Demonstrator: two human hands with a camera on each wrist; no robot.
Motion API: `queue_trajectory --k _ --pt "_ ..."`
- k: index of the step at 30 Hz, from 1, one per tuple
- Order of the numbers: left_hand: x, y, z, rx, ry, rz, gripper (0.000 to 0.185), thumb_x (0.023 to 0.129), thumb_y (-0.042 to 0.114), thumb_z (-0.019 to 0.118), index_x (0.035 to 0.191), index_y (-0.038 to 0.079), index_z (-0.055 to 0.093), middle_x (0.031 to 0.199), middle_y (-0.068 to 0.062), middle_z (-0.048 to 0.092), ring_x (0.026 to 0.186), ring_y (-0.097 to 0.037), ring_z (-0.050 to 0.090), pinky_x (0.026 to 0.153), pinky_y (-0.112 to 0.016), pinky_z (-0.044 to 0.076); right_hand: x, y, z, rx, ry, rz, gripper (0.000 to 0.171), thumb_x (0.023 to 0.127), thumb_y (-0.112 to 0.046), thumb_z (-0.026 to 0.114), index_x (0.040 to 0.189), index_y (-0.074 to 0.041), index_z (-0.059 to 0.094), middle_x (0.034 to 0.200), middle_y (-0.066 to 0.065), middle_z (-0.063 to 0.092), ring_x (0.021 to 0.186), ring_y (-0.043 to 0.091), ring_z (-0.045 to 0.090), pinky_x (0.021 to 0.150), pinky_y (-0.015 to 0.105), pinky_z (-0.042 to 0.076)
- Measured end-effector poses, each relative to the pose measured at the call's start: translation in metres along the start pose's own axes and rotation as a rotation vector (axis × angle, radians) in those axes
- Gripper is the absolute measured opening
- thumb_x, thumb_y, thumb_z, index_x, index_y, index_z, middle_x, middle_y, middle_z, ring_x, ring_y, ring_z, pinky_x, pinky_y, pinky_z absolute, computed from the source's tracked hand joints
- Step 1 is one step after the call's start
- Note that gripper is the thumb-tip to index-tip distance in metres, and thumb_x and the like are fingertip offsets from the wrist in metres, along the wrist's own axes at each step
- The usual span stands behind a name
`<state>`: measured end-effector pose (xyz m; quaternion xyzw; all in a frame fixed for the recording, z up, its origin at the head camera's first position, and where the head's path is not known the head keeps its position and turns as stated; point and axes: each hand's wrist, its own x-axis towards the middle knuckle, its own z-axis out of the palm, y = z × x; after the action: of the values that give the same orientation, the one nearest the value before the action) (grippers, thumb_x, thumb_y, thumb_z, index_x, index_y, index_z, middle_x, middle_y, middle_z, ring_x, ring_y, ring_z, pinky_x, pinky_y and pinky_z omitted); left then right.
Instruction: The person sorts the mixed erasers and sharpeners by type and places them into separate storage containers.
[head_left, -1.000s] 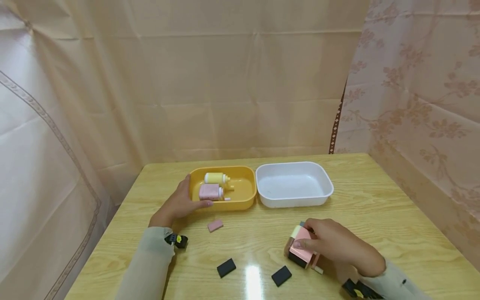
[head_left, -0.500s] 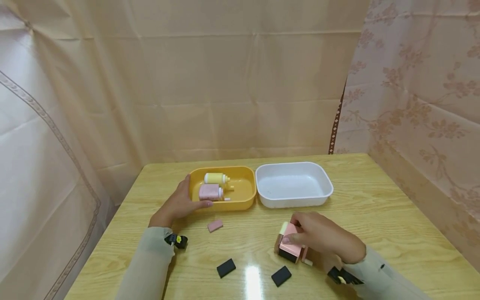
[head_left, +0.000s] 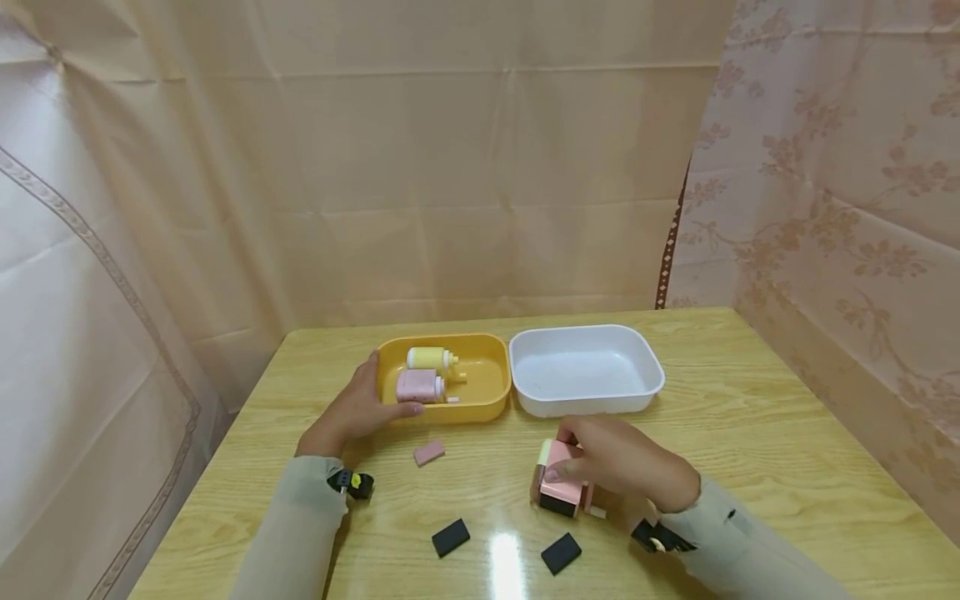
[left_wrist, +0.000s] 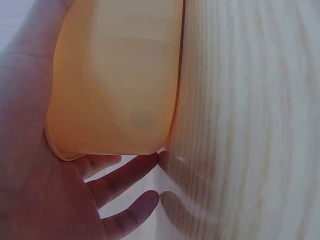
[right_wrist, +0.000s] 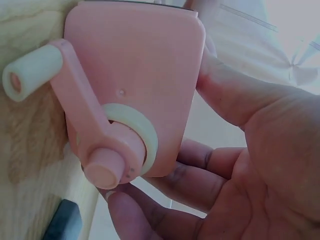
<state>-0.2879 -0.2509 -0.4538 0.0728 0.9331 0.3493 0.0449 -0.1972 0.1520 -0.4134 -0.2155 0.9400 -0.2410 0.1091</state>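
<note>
My right hand (head_left: 626,461) grips a pink pencil sharpener (head_left: 561,483) with a dark front and a side crank, low over or on the table. In the right wrist view, the sharpener's crank arm (right_wrist: 82,95) and pale handle (right_wrist: 32,72) face the camera; thumb and fingers wrap its body. My left hand (head_left: 360,404) holds the left end of a yellow tray (head_left: 487,411), thumb along the front, fingers round the side. Inside the tray lie a yellow bottle (head_left: 426,358) and a pink bottle (head_left: 417,386), both on their sides.
A white tray (head_left: 592,407) stands against the yellow one on the right. Nearer lie a pink eraser-like block (head_left: 429,453) and two black blocks, one left (head_left: 451,537) and one right (head_left: 561,553). Cloth hangs behind the wooden table (head_left: 750,433).
My right hand has carried the pencil sharpener leftward and slightly away from me, closer to the trays. The left hand has stayed at the yellow tray.
</note>
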Motion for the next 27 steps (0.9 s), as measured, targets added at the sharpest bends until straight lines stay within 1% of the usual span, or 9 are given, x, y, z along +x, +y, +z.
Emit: queue_trajectory --k 2,6,11,14,20,23,27 --pt "-0.0002 0.0007 0.0000 -0.005 0.000 0.005 0.147 0.063 0.082 0.080 0.167 0.021 -0.004 0.167 -0.016 0.023 0.150 -0.040 0.034 0.120 -0.065 0.027 0.0027 -0.0001 -0.0002 -0.011 -0.001 -0.012 0.038 0.081 -0.052 0.084 0.095 -0.022 0.066 0.070 -0.007 0.054 0.066 0.009 0.052 0.057 0.026 0.040" --pt "-0.0005 0.0012 -0.0001 -0.007 -0.007 0.000 0.148 0.064 0.081 0.080 0.167 0.020 -0.007 0.169 -0.017 0.019 0.151 -0.041 0.032 0.121 -0.064 0.027 0.0052 0.0013 0.0002 -0.037 -0.007 -0.039 0.038 0.083 -0.055 0.081 0.097 -0.022 0.068 0.072 -0.009 0.055 0.066 0.008 0.052 0.058 0.027 0.042" --pt "0.0013 0.0007 0.0009 0.005 -0.007 -0.003 0.147 0.064 0.081 0.080 0.167 0.019 -0.005 0.168 -0.017 0.021 0.150 -0.041 0.033 0.120 -0.065 0.027 0.0027 0.0025 0.0020 -0.080 -0.025 -0.060 0.038 0.089 -0.059 0.073 0.084 -0.022 0.065 0.068 -0.011 0.052 0.060 0.007 0.049 0.057 0.027 0.040" --pt "0.0007 -0.0012 0.0001 0.008 -0.005 -0.011 0.147 0.064 0.082 0.080 0.167 0.018 -0.004 0.168 -0.017 0.021 0.151 -0.041 0.032 0.121 -0.065 0.026 0.0027 0.0010 0.0025 -0.067 -0.032 -0.057 0.040 0.090 -0.057 0.072 0.078 -0.021 0.062 0.065 -0.009 0.047 0.058 0.008 0.047 0.055 0.027 0.038" --pt "-0.0025 -0.0043 -0.0004 0.012 -0.017 -0.027 0.149 0.065 0.083 0.078 0.166 0.016 -0.008 0.171 -0.018 0.013 0.153 -0.044 0.027 0.121 -0.065 0.023 0.0028 -0.0012 0.0023 -0.024 -0.039 -0.050 0.038 0.090 -0.054 0.074 0.078 -0.020 0.061 0.065 -0.008 0.045 0.058 0.009 0.046 0.054 0.027 0.036" --pt "-0.0024 -0.0039 0.0003 0.010 -0.015 -0.025 0.150 0.064 0.084 0.077 0.166 0.017 -0.009 0.171 -0.018 0.012 0.154 -0.043 0.025 0.122 -0.065 0.023 0.0033 -0.0002 0.0030 -0.019 -0.023 -0.063 0.039 0.091 -0.053 0.074 0.076 -0.020 0.060 0.064 -0.009 0.043 0.058 0.008 0.044 0.054 0.026 0.034" --pt "-0.0019 -0.0018 -0.0007 -0.005 -0.010 -0.011 0.148 0.065 0.082 0.079 0.167 0.018 -0.007 0.171 -0.016 0.015 0.154 -0.041 0.027 0.122 -0.064 0.023 0.0049 0.0002 0.0038 -0.022 0.007 -0.081 0.038 0.091 -0.051 0.074 0.075 -0.021 0.058 0.063 -0.011 0.040 0.058 0.006 0.040 0.054 0.024 0.031"
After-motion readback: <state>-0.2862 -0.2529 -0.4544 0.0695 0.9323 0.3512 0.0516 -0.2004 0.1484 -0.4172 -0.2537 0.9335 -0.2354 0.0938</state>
